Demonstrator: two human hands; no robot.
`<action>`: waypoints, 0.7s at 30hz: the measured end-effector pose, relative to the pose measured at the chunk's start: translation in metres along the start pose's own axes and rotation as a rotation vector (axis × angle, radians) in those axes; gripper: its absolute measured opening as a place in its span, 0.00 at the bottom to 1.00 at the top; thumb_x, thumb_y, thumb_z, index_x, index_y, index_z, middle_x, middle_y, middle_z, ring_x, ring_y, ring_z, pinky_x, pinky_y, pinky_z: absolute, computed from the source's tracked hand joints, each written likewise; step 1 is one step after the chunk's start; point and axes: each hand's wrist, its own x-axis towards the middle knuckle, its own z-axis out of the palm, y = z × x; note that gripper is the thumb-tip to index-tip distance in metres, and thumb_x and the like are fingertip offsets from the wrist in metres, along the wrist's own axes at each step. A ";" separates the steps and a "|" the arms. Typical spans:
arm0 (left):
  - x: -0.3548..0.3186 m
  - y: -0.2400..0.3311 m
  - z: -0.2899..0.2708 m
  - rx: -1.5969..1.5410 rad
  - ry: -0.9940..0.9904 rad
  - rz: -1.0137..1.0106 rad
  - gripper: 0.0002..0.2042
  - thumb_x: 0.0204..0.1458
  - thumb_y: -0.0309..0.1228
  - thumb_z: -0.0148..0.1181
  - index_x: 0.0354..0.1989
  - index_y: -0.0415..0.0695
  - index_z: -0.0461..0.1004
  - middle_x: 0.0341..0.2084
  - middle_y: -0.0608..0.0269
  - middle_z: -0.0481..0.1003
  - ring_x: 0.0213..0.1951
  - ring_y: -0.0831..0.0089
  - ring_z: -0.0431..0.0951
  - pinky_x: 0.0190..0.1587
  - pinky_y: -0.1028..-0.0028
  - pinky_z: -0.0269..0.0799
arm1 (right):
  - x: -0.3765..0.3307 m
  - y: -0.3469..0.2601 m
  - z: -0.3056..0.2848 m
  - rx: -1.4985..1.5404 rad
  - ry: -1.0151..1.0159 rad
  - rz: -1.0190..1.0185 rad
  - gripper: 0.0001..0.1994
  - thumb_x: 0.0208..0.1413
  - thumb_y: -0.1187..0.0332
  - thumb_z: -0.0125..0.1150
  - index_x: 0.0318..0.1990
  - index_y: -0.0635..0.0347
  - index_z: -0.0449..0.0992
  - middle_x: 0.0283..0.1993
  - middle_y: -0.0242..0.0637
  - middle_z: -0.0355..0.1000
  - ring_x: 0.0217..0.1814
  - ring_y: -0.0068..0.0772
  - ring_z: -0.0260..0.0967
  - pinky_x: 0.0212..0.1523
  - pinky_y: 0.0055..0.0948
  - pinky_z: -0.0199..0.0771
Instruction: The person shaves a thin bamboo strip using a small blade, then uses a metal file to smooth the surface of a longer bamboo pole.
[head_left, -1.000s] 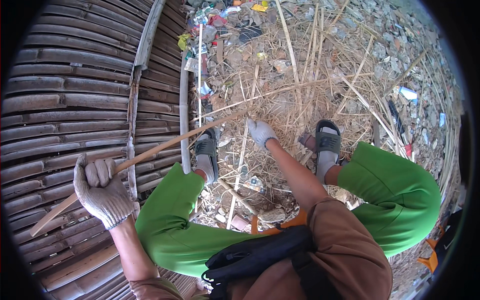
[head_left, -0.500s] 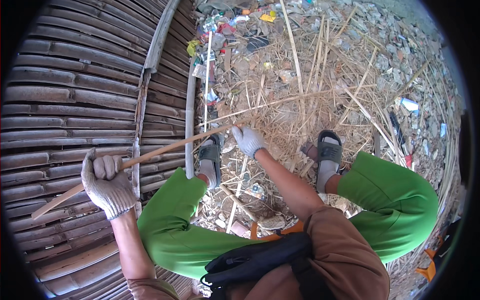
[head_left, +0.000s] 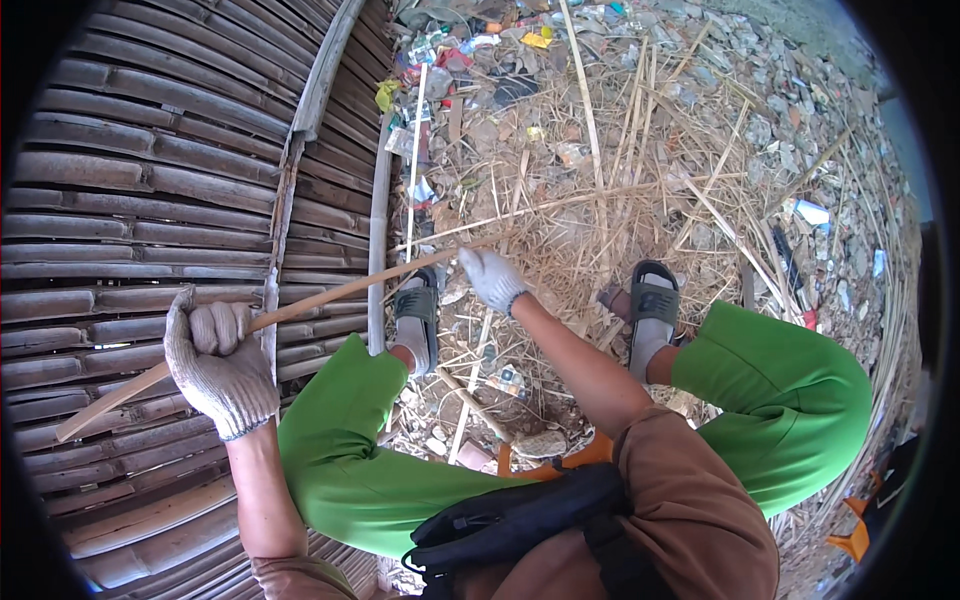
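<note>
Litter and straw cover the ground (head_left: pixel 570 235); bamboo slats (head_left: pixel 190 232) fill the left. We see a bamboo strip (head_left: pixel 330 297) slanting lower left to centre, left hand (head_left: pixel 218 365) grip clamped on it, likely steadying; right hand (head_left: pixel 490 280) meets its far end, hold unclear.

Left grip (head_left: pixel 215 365) fist-curled, thumb (head_left: pixel 179 318) upright; right grip (head_left: pixel 490 278) farther forward, right forearm (head_left: pixel 572 352) aslant.
</note>
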 end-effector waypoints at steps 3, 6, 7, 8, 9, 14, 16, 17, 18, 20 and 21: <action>0.004 0.003 -0.008 0.016 -0.039 -0.009 0.13 0.71 0.31 0.52 0.30 0.44 0.69 0.17 0.76 0.46 0.21 0.79 0.44 0.28 0.74 0.48 | -0.003 0.002 0.009 0.004 -0.031 0.097 0.43 0.72 0.33 0.28 0.55 0.65 0.81 0.55 0.65 0.78 0.59 0.65 0.76 0.61 0.55 0.75; 0.005 -0.002 0.009 0.065 0.046 -0.005 0.11 0.71 0.31 0.52 0.34 0.41 0.72 0.17 0.75 0.46 0.21 0.80 0.44 0.28 0.74 0.49 | 0.012 0.050 -0.008 -0.065 0.037 0.172 0.43 0.73 0.33 0.28 0.53 0.66 0.81 0.48 0.61 0.81 0.54 0.65 0.78 0.60 0.53 0.77; 0.001 -0.002 0.020 0.081 0.108 0.012 0.11 0.71 0.30 0.51 0.33 0.42 0.71 0.16 0.76 0.46 0.20 0.80 0.45 0.28 0.73 0.49 | 0.016 0.055 -0.018 -0.016 0.006 0.237 0.42 0.73 0.34 0.29 0.54 0.65 0.81 0.48 0.61 0.81 0.53 0.65 0.78 0.59 0.54 0.77; 0.000 -0.005 0.024 0.098 0.169 0.028 0.11 0.71 0.29 0.51 0.33 0.42 0.70 0.16 0.77 0.46 0.19 0.81 0.45 0.27 0.73 0.48 | 0.015 0.058 -0.024 0.033 -0.023 0.302 0.40 0.74 0.36 0.29 0.54 0.65 0.81 0.47 0.61 0.81 0.52 0.66 0.78 0.58 0.55 0.77; 0.000 0.003 0.003 0.055 0.041 0.012 0.09 0.71 0.28 0.51 0.37 0.39 0.72 0.16 0.77 0.46 0.19 0.81 0.45 0.28 0.74 0.50 | 0.006 0.023 -0.022 -0.006 -0.083 0.223 0.38 0.75 0.38 0.30 0.54 0.64 0.80 0.46 0.63 0.80 0.51 0.66 0.78 0.57 0.57 0.76; 0.002 0.002 0.007 0.101 0.055 0.014 0.10 0.71 0.28 0.51 0.35 0.42 0.70 0.16 0.77 0.47 0.20 0.80 0.46 0.28 0.74 0.50 | -0.002 0.027 0.003 0.009 -0.003 0.022 0.41 0.74 0.35 0.27 0.55 0.64 0.79 0.46 0.62 0.80 0.48 0.66 0.77 0.54 0.55 0.75; 0.006 -0.001 0.019 0.117 0.089 0.037 0.10 0.72 0.28 0.51 0.35 0.41 0.71 0.16 0.76 0.47 0.20 0.79 0.46 0.29 0.73 0.50 | 0.016 0.071 -0.022 0.120 -0.048 0.372 0.40 0.74 0.35 0.29 0.50 0.64 0.81 0.45 0.62 0.81 0.51 0.66 0.78 0.55 0.55 0.75; 0.006 -0.001 0.022 0.109 0.018 0.028 0.10 0.72 0.28 0.50 0.34 0.42 0.70 0.16 0.75 0.47 0.21 0.79 0.46 0.29 0.73 0.50 | 0.016 0.097 -0.019 0.083 0.075 0.245 0.42 0.73 0.34 0.27 0.48 0.65 0.82 0.43 0.62 0.80 0.50 0.65 0.78 0.56 0.55 0.74; 0.004 0.003 0.025 0.120 0.031 0.031 0.10 0.72 0.28 0.50 0.34 0.42 0.70 0.16 0.75 0.47 0.21 0.79 0.46 0.29 0.73 0.50 | 0.017 0.086 -0.013 0.085 0.059 0.245 0.42 0.73 0.34 0.27 0.48 0.65 0.82 0.43 0.62 0.80 0.50 0.65 0.78 0.56 0.55 0.74; -0.002 -0.006 0.025 0.142 0.037 0.044 0.11 0.72 0.28 0.50 0.33 0.43 0.70 0.16 0.75 0.47 0.21 0.79 0.46 0.29 0.73 0.50 | 0.003 0.047 -0.010 -0.048 -0.078 0.099 0.44 0.73 0.33 0.25 0.49 0.65 0.81 0.43 0.62 0.81 0.52 0.66 0.79 0.56 0.54 0.74; 0.002 -0.003 0.004 0.117 -0.063 0.034 0.11 0.73 0.28 0.50 0.34 0.42 0.70 0.17 0.76 0.47 0.21 0.80 0.47 0.30 0.73 0.50 | -0.009 0.021 -0.002 -0.020 -0.028 0.062 0.44 0.73 0.33 0.24 0.48 0.67 0.81 0.43 0.64 0.80 0.52 0.67 0.78 0.56 0.55 0.74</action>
